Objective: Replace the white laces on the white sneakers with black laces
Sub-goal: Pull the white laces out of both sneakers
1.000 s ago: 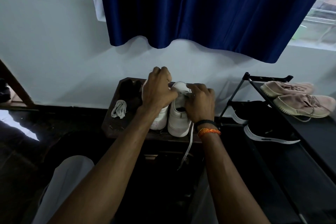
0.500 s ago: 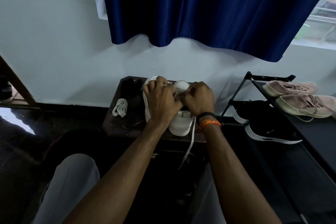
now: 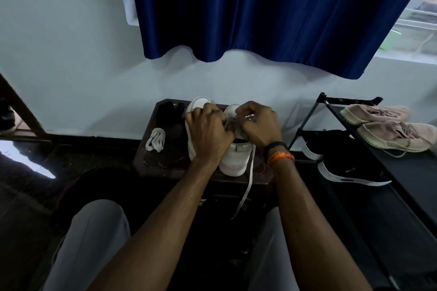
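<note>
Two white sneakers stand side by side, heels toward the person, on a small dark surface (image 3: pixel 165 170) with a glossy wooden top and chamfered corners. The left sneaker (image 3: pixel 192 139) is mostly hidden behind the left hand (image 3: pixel 208 134), only its smooth rounded toe and side wall showing; the right sneaker (image 3: pixel 235 160) shows a plain matte heel and a dark collar opening. Both hands are close together above the right sneaker's throat, knuckles up and fingers curled: the right hand (image 3: pixel 259 125) pinches the flat white lace (image 3: pixel 248 179) near the eyelets, and the left hand's fingers also curl in at the lacing, though exactly what they pinch is hidden. One loose end of that lace, a thin flat ribbon, hangs down past the heel and over the front edge of the surface. A second white lace (image 3: pixel 156 139) lies bundled in soft loops on the surface to the left of the sneakers, and behind it sits a dark, shapeless heap (image 3: pixel 169 113) that could be the black laces, too dim to tell. The right wrist wears a black band (image 3: pixel 275 146) and an orange woven thread (image 3: pixel 281 157). A dark metal-framed shoe rack (image 3: pixel 331 106) at the right holds suede-like pink shoes (image 3: pixel 387 130) and black shoes (image 3: pixel 347 168) with white soles. A glossy blue curtain (image 3: pixel 260 12) hangs in folds against the pale wall.
</note>
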Action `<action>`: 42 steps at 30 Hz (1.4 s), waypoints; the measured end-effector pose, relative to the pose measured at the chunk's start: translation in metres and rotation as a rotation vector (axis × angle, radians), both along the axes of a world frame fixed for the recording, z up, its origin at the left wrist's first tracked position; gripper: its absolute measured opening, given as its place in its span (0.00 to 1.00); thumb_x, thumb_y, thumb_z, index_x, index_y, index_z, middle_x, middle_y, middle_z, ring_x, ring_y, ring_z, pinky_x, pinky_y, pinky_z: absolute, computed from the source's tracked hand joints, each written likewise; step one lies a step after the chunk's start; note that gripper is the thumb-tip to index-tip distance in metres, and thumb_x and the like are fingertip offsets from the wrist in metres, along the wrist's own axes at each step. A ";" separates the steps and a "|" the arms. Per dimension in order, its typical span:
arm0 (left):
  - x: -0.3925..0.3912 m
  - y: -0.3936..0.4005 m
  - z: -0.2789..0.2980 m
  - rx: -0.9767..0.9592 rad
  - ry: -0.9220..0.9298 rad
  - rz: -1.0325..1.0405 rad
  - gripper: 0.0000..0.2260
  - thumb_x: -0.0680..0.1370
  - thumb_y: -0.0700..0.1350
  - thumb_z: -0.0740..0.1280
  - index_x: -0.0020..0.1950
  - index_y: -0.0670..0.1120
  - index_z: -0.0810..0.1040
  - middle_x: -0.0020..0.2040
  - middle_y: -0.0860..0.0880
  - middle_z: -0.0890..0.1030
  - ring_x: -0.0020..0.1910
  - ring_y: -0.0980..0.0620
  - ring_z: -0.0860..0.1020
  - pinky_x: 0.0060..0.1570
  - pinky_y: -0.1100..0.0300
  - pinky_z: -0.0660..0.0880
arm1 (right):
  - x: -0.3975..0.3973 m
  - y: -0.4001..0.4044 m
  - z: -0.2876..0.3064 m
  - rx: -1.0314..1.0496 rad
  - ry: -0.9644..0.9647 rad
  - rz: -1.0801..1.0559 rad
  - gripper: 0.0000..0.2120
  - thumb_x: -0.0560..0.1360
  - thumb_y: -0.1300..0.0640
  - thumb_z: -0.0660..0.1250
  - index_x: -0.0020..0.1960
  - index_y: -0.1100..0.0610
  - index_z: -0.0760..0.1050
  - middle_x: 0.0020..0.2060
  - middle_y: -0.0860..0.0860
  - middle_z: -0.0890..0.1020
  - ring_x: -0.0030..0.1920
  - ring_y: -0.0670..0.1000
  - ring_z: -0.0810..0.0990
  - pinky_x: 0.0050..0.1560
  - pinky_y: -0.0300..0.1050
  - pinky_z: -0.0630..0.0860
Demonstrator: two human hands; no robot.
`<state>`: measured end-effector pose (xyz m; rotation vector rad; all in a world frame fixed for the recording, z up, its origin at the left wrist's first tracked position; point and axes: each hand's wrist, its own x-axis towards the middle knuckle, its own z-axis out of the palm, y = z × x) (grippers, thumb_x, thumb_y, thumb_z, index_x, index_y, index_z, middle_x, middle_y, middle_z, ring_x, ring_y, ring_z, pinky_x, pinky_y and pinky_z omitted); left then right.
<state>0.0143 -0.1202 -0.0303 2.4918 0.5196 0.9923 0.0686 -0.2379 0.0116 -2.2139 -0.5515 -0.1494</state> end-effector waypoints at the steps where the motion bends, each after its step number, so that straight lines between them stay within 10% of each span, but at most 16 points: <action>1: 0.000 0.001 0.000 -0.007 -0.006 -0.007 0.08 0.70 0.51 0.70 0.35 0.49 0.78 0.46 0.52 0.80 0.47 0.45 0.75 0.52 0.51 0.62 | 0.000 0.001 -0.002 -0.088 -0.050 0.016 0.08 0.69 0.58 0.69 0.46 0.52 0.84 0.41 0.48 0.86 0.45 0.50 0.83 0.46 0.44 0.80; 8: 0.002 0.000 -0.001 -0.061 -0.065 -0.030 0.10 0.69 0.52 0.67 0.32 0.50 0.70 0.33 0.52 0.78 0.38 0.45 0.75 0.48 0.51 0.64 | -0.004 0.000 -0.011 -0.228 -0.214 0.006 0.08 0.71 0.60 0.71 0.46 0.53 0.87 0.41 0.54 0.85 0.51 0.59 0.76 0.52 0.48 0.73; 17: 0.002 0.001 -0.003 -0.029 0.008 -0.006 0.05 0.66 0.48 0.68 0.34 0.48 0.75 0.35 0.51 0.78 0.39 0.46 0.75 0.49 0.52 0.64 | -0.012 -0.012 0.014 1.173 0.425 -0.474 0.13 0.74 0.69 0.61 0.36 0.57 0.77 0.32 0.48 0.77 0.34 0.46 0.76 0.37 0.39 0.73; 23: 0.002 0.003 -0.003 -0.011 -0.018 -0.013 0.07 0.69 0.50 0.68 0.34 0.49 0.74 0.35 0.52 0.78 0.39 0.47 0.75 0.49 0.52 0.64 | -0.011 -0.009 0.001 0.142 -0.111 -0.353 0.17 0.67 0.55 0.64 0.52 0.52 0.84 0.53 0.49 0.83 0.58 0.52 0.76 0.61 0.46 0.73; 29: 0.001 0.003 -0.005 -0.007 -0.052 -0.025 0.12 0.74 0.55 0.69 0.35 0.49 0.77 0.36 0.52 0.80 0.40 0.47 0.76 0.49 0.52 0.65 | -0.005 0.008 -0.001 -0.146 -0.066 -0.162 0.16 0.69 0.43 0.59 0.40 0.49 0.83 0.39 0.53 0.85 0.53 0.61 0.79 0.55 0.56 0.78; 37: 0.000 0.002 -0.003 -0.053 -0.027 -0.039 0.08 0.70 0.50 0.70 0.33 0.50 0.75 0.34 0.52 0.79 0.39 0.46 0.76 0.48 0.51 0.66 | 0.004 0.014 -0.010 -0.384 -0.048 -0.112 0.09 0.75 0.60 0.67 0.50 0.53 0.85 0.50 0.56 0.84 0.60 0.62 0.74 0.57 0.56 0.78; 42: 0.000 0.003 -0.003 -0.055 -0.042 -0.039 0.08 0.70 0.49 0.69 0.33 0.49 0.75 0.34 0.51 0.79 0.39 0.45 0.76 0.48 0.51 0.65 | -0.002 0.016 -0.011 -0.192 -0.018 -0.093 0.12 0.70 0.57 0.64 0.43 0.60 0.86 0.44 0.58 0.85 0.48 0.59 0.81 0.49 0.48 0.77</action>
